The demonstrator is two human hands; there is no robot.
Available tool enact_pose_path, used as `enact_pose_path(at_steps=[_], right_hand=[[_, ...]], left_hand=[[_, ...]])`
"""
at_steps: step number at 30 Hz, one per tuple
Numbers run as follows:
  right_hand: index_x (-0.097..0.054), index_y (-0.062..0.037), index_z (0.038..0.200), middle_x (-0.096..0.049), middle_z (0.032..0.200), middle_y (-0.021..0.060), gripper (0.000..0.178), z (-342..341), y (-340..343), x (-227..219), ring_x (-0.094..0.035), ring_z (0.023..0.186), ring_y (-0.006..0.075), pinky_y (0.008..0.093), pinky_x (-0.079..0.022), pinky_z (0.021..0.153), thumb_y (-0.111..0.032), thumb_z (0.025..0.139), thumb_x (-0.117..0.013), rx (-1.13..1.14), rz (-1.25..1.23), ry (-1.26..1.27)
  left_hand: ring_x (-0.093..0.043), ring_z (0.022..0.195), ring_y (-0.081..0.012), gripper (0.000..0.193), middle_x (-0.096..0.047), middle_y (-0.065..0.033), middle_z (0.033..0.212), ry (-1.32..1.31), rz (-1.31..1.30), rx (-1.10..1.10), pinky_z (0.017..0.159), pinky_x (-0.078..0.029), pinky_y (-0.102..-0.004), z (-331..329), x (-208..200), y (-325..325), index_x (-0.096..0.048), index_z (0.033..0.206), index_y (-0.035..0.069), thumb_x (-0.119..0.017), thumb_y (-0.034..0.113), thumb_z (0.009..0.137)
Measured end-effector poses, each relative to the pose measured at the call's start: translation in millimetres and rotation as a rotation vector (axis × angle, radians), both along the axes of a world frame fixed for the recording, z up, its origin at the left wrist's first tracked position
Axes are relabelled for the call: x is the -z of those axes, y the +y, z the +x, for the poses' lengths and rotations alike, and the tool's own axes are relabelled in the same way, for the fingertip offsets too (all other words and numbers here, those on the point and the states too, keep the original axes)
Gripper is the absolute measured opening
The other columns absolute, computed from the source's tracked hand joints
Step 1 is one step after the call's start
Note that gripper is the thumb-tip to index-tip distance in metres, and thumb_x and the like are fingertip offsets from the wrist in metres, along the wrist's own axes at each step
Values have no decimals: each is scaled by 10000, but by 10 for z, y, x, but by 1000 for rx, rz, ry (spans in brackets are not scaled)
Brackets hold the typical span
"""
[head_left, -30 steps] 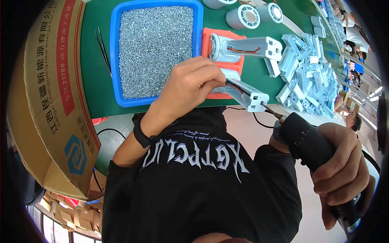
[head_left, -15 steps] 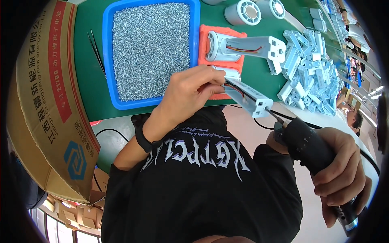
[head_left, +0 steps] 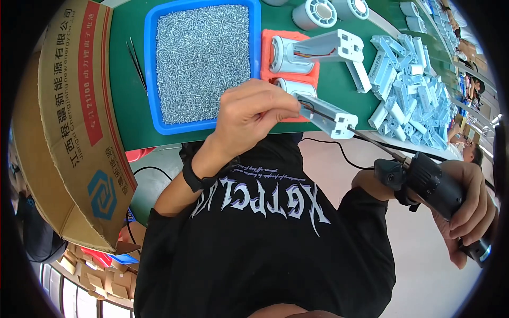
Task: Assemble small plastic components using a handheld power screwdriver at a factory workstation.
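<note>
My left hand (head_left: 255,115) is closed in a pinch beside the base end of a pale blue handle-shaped plastic housing (head_left: 328,119). Whatever its fingertips hold is hidden. In my right hand (head_left: 469,204) is a black electric screwdriver (head_left: 435,183), its long thin shaft reaching the outer end of that housing and appearing to run along its open channel. The housing's round base (head_left: 297,87) rests in an orange-red foam holder (head_left: 290,36). A second pale blue housing (head_left: 323,47), with red and yellow wires inside, lies in the same holder just beyond.
A blue tray (head_left: 150,69) full of small silver screws is at the left, with black tweezers (head_left: 136,63) beside it. A large cardboard box (head_left: 74,159) stands far left. Piled pale blue plastic parts (head_left: 408,90) lie at the right; round white parts (head_left: 314,13) stand at the back.
My right hand has drawn the screwdriver back to the right, so more of its shaft shows outside the housing. My left hand stays pinched by the base end.
</note>
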State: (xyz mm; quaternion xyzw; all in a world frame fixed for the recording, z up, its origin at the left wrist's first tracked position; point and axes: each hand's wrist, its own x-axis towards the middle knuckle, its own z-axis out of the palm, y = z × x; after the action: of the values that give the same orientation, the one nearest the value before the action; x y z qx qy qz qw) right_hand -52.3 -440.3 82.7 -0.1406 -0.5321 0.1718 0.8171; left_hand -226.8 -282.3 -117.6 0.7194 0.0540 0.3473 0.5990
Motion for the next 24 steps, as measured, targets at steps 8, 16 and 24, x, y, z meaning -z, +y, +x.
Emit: enact_pose_path(at_steps=[8, 16, 24], right_hand=[[-600, -126, 569, -651, 660, -21, 357, 116, -163, 44, -633, 507, 93, 190, -572, 519, -360, 670, -850, -96, -60, 41], [-531, -66, 1050, -577, 687, -6, 367, -44, 36, 159, -579, 504, 94, 220, -551, 476, -268, 808, -720, 44, 29, 98], [-540, -52, 993, -583, 682, 11, 291, -28, 52, 37, -577, 495, 111, 232, -553, 462, -186, 807, -720, -20, -27, 44]], left_hand=[[-663, 698, -171, 212, -685, -56, 768, -83, -136, 84, 582, -517, -261, 5, -48, -62, -729, 828, 51, -731, -86, 666], [-667, 705, -156, 188, -692, -65, 784, -41, -191, 114, 586, -521, -260, -21, -8, -77, -728, 855, 22, -716, -85, 701], [-662, 700, -147, 163, -702, -73, 806, 33, -304, 145, 588, -515, -250, -23, -40, -116, -721, 855, 17, -720, -72, 719]])
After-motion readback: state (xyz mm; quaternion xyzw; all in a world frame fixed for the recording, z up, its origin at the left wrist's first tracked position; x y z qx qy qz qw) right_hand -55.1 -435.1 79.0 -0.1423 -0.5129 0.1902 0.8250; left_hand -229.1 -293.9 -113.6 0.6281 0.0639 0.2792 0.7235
